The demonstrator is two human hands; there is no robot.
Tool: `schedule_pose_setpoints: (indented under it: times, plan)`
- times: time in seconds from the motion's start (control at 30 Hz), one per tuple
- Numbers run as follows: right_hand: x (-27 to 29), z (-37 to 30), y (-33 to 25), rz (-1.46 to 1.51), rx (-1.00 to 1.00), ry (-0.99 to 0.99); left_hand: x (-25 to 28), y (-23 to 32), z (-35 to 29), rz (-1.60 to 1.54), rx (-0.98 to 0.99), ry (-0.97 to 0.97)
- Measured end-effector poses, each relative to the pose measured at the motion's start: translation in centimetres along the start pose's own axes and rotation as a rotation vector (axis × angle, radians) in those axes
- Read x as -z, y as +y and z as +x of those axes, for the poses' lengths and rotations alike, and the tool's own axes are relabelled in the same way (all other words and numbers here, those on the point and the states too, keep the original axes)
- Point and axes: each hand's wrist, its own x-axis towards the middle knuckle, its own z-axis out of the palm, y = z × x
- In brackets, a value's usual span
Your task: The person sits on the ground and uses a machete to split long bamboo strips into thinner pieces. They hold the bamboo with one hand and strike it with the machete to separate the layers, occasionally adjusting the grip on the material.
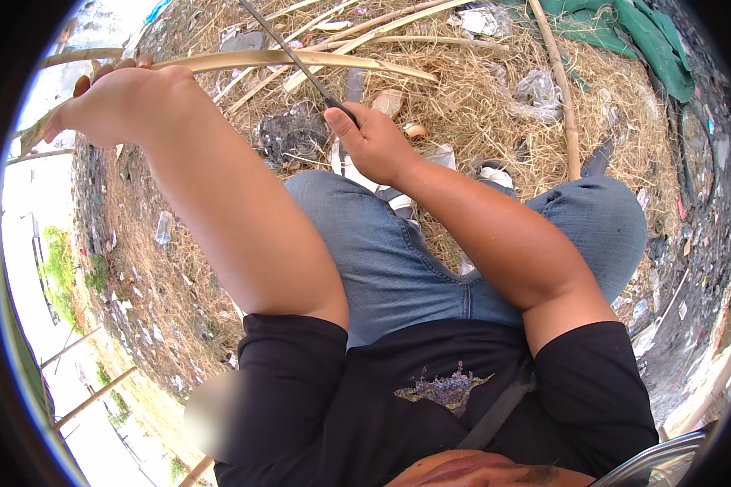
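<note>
Left hand (118, 101) clasping strip (248, 59); right hand (371, 144) clenching knife (314, 84).

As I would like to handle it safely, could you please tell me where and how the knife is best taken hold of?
Probably by its black handle, from the near right side, with the right hand wrapped around it as now: the knife's long, narrow blade points away toward the upper left, leaving the handle end nearest the person.
</note>
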Motion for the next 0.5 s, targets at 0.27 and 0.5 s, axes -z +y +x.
schedule_pose_setpoints:
  times: [0.27,0.5]
  plan:
    - [3.8,1.6,7.8,-0.033,-0.347,0.232,-0.8,0.7,-1.0,-0.067,-0.072,-0.124]
    - [4.7,1.3,5.5,-0.122,-0.27,0.122,-0.6,-0.6,1.7,-0.166,-0.037,-0.187]
